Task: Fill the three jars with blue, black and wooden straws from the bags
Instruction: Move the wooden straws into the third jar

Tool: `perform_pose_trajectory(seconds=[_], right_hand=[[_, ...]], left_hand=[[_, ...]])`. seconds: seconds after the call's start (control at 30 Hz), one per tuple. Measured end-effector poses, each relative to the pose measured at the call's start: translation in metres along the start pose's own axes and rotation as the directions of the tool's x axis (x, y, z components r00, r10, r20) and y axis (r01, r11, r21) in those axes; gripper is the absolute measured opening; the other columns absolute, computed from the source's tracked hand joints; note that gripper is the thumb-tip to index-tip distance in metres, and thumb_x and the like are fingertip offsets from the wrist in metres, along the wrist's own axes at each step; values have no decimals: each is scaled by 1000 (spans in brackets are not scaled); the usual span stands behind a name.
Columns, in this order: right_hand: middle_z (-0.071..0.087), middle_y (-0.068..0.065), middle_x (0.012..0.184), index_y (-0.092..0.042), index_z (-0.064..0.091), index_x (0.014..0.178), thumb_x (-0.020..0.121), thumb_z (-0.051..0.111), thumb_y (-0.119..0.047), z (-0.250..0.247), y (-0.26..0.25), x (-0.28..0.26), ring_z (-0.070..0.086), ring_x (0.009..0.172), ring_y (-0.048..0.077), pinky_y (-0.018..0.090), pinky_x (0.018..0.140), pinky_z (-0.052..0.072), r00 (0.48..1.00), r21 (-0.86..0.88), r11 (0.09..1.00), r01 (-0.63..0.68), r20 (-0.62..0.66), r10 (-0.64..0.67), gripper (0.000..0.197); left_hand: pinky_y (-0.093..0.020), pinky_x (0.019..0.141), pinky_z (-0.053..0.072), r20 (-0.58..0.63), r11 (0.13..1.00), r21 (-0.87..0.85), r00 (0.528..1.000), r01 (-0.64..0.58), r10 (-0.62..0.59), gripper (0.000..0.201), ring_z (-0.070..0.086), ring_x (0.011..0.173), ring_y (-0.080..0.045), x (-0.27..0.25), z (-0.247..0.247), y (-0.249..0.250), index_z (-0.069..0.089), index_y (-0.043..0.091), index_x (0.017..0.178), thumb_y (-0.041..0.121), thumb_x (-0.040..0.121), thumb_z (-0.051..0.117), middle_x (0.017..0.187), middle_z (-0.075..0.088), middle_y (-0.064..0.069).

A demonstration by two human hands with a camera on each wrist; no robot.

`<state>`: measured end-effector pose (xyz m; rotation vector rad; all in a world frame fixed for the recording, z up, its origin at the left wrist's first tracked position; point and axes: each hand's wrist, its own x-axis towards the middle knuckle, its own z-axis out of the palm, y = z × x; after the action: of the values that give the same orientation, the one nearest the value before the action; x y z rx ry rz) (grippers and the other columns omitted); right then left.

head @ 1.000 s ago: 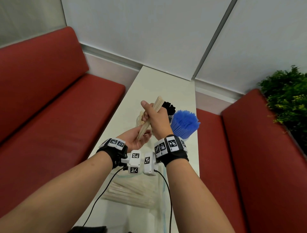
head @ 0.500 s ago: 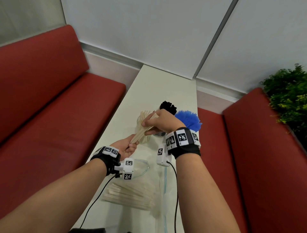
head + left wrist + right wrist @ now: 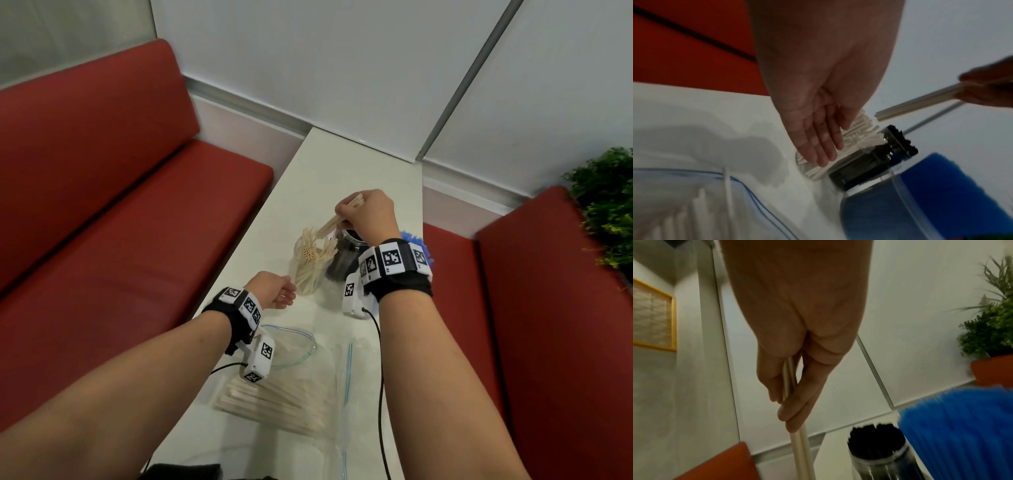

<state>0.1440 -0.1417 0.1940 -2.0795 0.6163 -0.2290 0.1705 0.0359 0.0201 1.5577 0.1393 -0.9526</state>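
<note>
My right hand (image 3: 352,214) pinches a small bundle of wooden straws (image 3: 330,224), tilted, with the lower ends at the mouth of the glass jar of wooden straws (image 3: 310,265). In the right wrist view the fingers (image 3: 795,404) curl round these straws (image 3: 800,449). My left hand (image 3: 286,294) is open with straight fingers (image 3: 822,146) at the near left side of that jar (image 3: 857,142); I cannot tell if it touches the jar. Beside it stands the jar of black straws (image 3: 344,255) (image 3: 877,441). The blue straws (image 3: 419,241) (image 3: 962,426) are mostly hidden behind my right wrist.
A clear zip bag of wooden straws (image 3: 274,401) lies on the narrow white table (image 3: 342,164) near me, with a flat clear bag (image 3: 349,359) beside it. Red bench seats (image 3: 120,222) flank the table. A green plant (image 3: 606,212) stands at the right.
My left hand has let go of the straws' lower ends and opened beside the jar. My right hand has carried the bundle up and over the jar's mouth.
</note>
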Motion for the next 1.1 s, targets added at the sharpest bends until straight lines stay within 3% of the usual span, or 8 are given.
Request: perform_pose_trajectory(seconds=[0.1, 0.23, 0.47, 0.7, 0.77, 0.83, 0.97, 1.1], right_hand=[[75, 27, 86, 3, 75, 93, 89, 67, -1, 20, 12, 0, 77, 79, 37, 45, 81, 63, 998, 3, 999, -49, 43, 49, 10], [76, 21, 81, -3, 75, 90, 91, 65, -3, 31, 17, 7, 75, 61, 22, 26, 58, 60, 997, 32, 997, -71, 29, 70, 10], [77, 17, 77, -11, 73, 80, 89, 66, -4, 15, 19, 28, 78, 69, 27, 41, 72, 65, 994, 39, 995, -92, -52, 94, 13], [76, 20, 93, -9, 70, 86, 94, 66, -3, 53, 51, 26, 72, 65, 23, 39, 76, 64, 981, -111, 980, -165, 85, 174, 10], [73, 21, 108, -7, 70, 99, 93, 69, -3, 63, 61, 23, 73, 79, 28, 42, 82, 63, 979, -104, 980, -167, 97, 177, 8], [67, 15, 124, -10, 65, 127, 90, 74, -11, 71, 70, 24, 68, 106, 29, 39, 91, 56, 988, -164, 980, -116, 82, 131, 38], [60, 12, 130, -14, 58, 138, 99, 63, -17, 81, 73, 19, 54, 122, 28, 31, 95, 41, 973, -231, 962, 142, -143, -178, 40], [31, 14, 164, -9, 30, 159, 109, 42, -23, 102, 88, 6, 21, 154, 32, 38, 126, 17, 954, -463, 856, 230, -69, -293, 53]], left_hand=[[-28, 67, 50, 59, 958, 276, 997, -72, 58, 25, 61, 70, -24, 4, 2, -9, 66, 1, 83, 16, 98, 53, 84, 67, -17], [-32, 79, 54, 179, 781, 604, 982, -157, 59, 23, 64, 78, -19, 5, 2, -20, 72, -1, 97, 18, 94, 59, 92, 72, -14], [-28, 78, 54, 256, 459, 857, 967, -235, 17, 20, 64, 77, -18, 1, 0, -28, 73, 1, 101, 12, 89, 61, 95, 74, -13], [-33, 102, 43, 337, 23, 940, 921, -339, -196, 49, 50, 124, -24, 10, 8, -51, 54, 14, 134, 17, 86, 67, 136, 53, -6], [-37, 102, 44, 332, -128, 922, 916, -365, -227, 53, 49, 124, -29, 12, 8, -58, 47, 16, 139, 15, 88, 62, 138, 49, -9], [-40, 98, 47, 329, -224, 899, 918, -377, -222, 49, 50, 121, -31, 14, 5, -64, 47, 17, 137, 11, 89, 57, 135, 51, -10], [-38, 97, 44, 294, -271, 900, 935, -341, -199, 40, 57, 115, -29, 14, -5, -75, 54, 20, 129, 10, 90, 49, 129, 57, -7], [-49, 107, 26, 249, -309, 903, 950, -298, -186, 32, 57, 110, -26, 14, -10, -80, 61, 20, 115, 10, 87, 49, 117, 62, -5]])
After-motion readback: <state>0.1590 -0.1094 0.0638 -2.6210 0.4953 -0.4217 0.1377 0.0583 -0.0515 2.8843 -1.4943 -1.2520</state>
